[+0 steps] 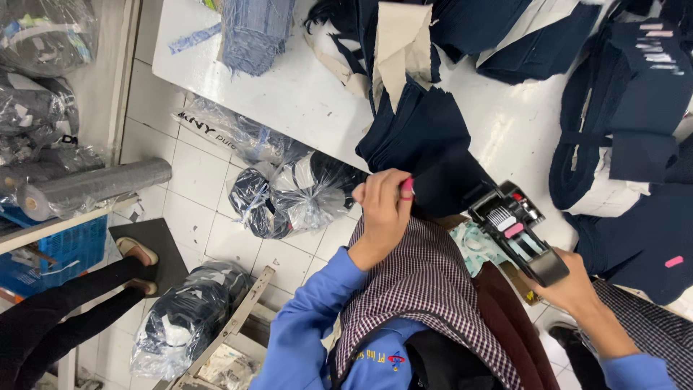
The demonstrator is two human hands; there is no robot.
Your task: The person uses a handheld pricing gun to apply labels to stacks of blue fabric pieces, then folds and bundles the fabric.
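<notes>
We see the left hand [381,206] at the near edge of the white table [303,94], its fingers curled tight and pinching a small pink sticker [407,185] against the dark navy fabric piece [426,141] that hangs over that edge. The navy piece lies fanned out from a stack topped by a beige lining strip [399,43] towards the table's far edge. Our right hand [574,289] is closed around the handle of a black label gun [516,231], whose head, showing a pink label, sits just beside the navy piece at the near edge. More navy bundles [628,108] with pink stickers lie along the table's right side, and a blue striped cloth [253,29] rests near the far left corner. Below the table, on the tiled floor, plastic-wrapped bundles [296,191] lie close to the edge, and a grey roll [94,184] lies on a shelf at the left.
</notes>
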